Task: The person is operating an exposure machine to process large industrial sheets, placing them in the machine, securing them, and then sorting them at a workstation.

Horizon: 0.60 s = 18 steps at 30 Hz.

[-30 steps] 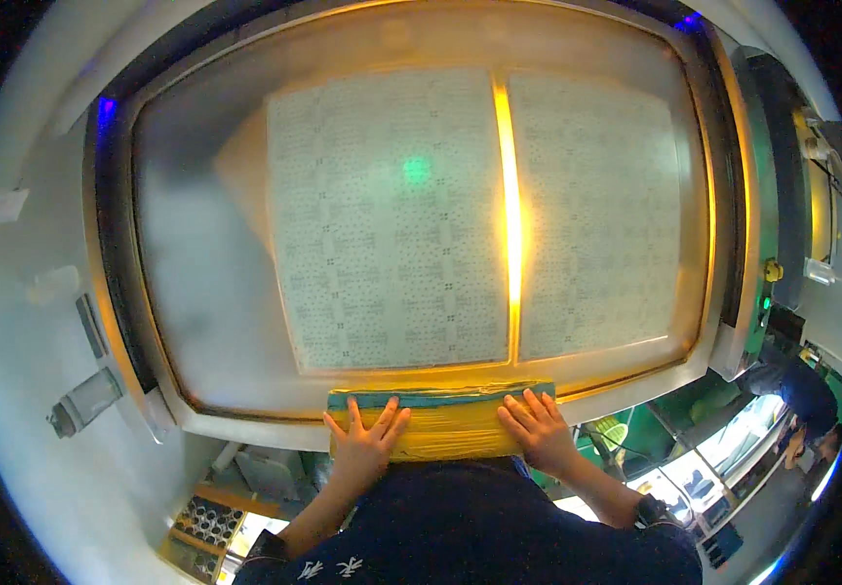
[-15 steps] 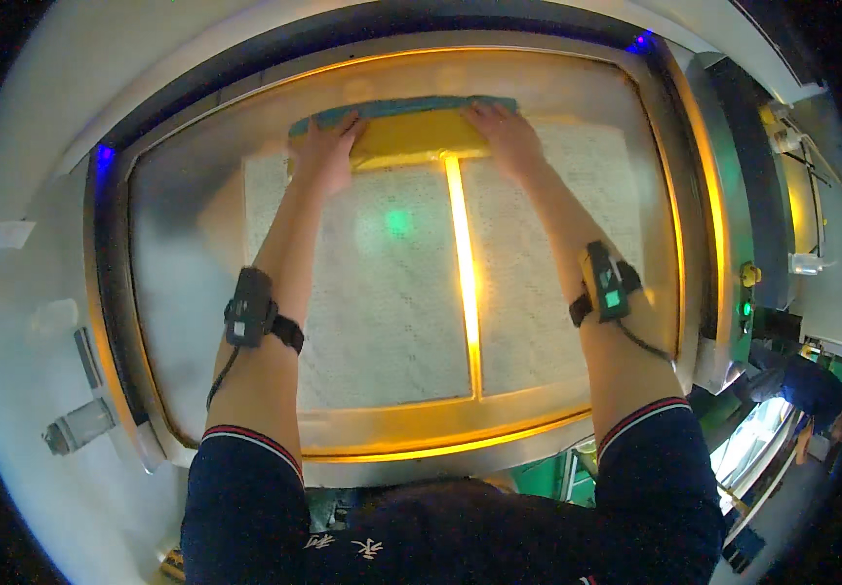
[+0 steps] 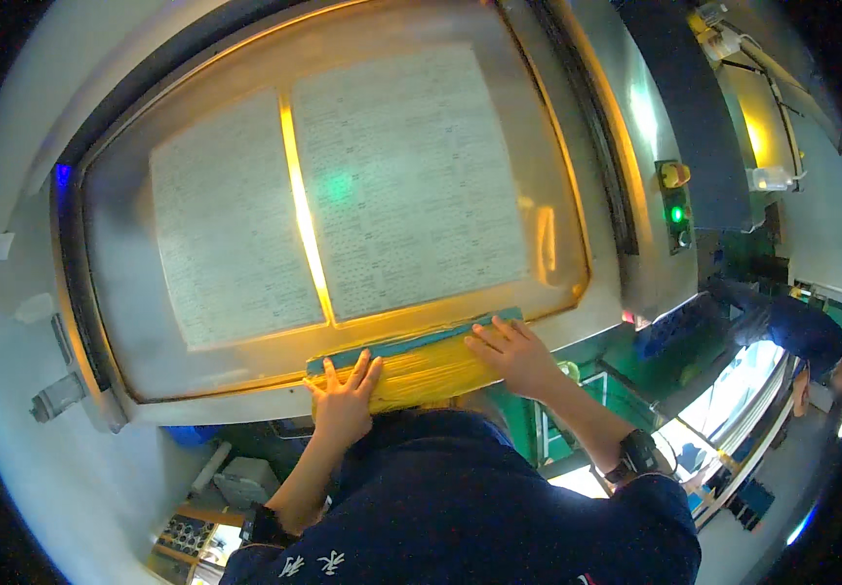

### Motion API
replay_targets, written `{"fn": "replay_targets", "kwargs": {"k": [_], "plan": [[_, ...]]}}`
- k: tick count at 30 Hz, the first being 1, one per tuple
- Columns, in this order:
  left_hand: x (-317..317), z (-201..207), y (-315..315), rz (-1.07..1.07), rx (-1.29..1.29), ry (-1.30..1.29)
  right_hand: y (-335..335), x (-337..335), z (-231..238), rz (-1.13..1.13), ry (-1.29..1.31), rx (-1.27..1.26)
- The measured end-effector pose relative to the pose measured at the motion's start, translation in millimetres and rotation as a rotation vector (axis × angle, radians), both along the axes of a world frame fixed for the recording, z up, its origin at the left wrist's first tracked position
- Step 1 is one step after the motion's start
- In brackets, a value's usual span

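Observation:
Both hands hold a long squeegee with a teal strip along its far edge and a yellow, wrinkled film-like wrap. It lies slanted at the near edge of the lit glass-like panel, its right end farther away. My left hand grips the left end, fingers spread over the teal strip. My right hand grips the right end, fingers on top; the thumbs' undersides are hidden. Beyond the squeegee, two pale printed sheets, a left one and a right one, lie on the panel with a bright yellow strip between them.
A metal frame surrounds the panel. At its right stands a control panel with a yellow knob and a lit green button. Farther right another person bends at a bright surface. A shelf unit is at lower left.
Both hands have drawn the squeegee from the panel's far side to its near edge. My view has shifted and tilted, and the sheets are now uncovered.

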State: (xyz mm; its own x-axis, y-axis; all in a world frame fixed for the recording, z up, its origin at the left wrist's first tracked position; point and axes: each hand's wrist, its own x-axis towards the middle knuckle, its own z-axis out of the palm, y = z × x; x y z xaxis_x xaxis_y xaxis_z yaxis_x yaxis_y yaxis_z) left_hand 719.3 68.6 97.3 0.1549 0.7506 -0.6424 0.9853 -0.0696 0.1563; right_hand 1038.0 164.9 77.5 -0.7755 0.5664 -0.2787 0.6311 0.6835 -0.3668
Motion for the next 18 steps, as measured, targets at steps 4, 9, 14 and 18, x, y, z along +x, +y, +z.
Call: {"fn": "replay_targets", "kwargs": {"k": [4, 9, 14, 18], "plan": [[45.3, -34.2, 93.2, -0.006, 0.266, -0.035, 80.5, 59.1, -33.7, 0.006, -0.042, 0.263], [32.0, -65.3, 343.8, 0.075, 0.489, 0.091, 330.6, 11.3, -44.5, -0.164, -0.139, 0.317], [-2.4, -73.2, 515.3, 0.05, 0.583, 0.165, 500.8, -22.3, -65.1, -0.233, -0.137, 0.453], [2.0, -78.4, 541.8, 0.066, 0.563, 0.159, 523.7, -16.7, -68.2, -0.234, -0.076, 0.492]]}}
